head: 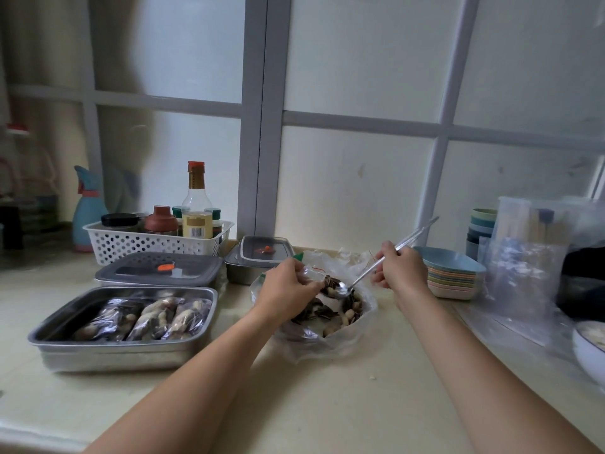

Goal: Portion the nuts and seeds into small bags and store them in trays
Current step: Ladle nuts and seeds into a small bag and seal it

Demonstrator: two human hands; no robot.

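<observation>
A large clear plastic bag [330,335] lies open on the counter with peanuts and striped sunflower seeds [340,314] in it. My left hand [286,291] pinches a small clear bag [311,273] over the pile. My right hand [401,268] grips a long metal spoon [363,278]; its bowl sits at the small bag's mouth. To the left, an open steel tray [49,339] holds three filled small bags [144,317].
Two lidded steel trays [157,268] [262,257] stand behind. A white basket of bottles [131,245] and a spray bottle [86,208] stand at back left. Stacked coloured dishes [451,276], cups [481,229], clear bags [523,273] and a white bowl [589,352] crowd the right.
</observation>
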